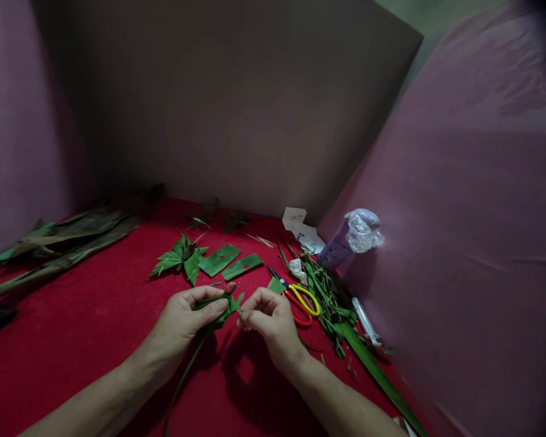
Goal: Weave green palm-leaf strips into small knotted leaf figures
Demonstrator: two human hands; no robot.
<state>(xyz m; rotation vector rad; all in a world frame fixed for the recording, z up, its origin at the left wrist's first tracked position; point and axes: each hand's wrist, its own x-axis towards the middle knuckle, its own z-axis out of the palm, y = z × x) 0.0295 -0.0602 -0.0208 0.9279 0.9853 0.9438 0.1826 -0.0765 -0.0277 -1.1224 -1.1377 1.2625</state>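
My left hand (198, 312) is closed around a bundle of folded green leaf strips (230, 303), thumb on top. A long thin strip (184, 379) trails from it down toward me. My right hand (268, 315) pinches a narrow tip at the bundle's right side; its fingertips partly hide that end. Just beyond the right hand lie scissors (295, 295) with one red and one yellow handle, over a small green leaf piece (276, 285). Two cut leaf pieces (219, 259) and a star-shaped leaf ornament (182, 255) lie behind my hands.
A heap of leaf scraps (330, 291) is at the right, with a long leaf blade (382, 370) and a syringe (366, 321). A purple container (339, 246) topped with plastic wrap stands by the pink wall. Large brownish leaves (73, 243) lie left; thin sticks (260, 241) and white papers (295, 217) lie behind.
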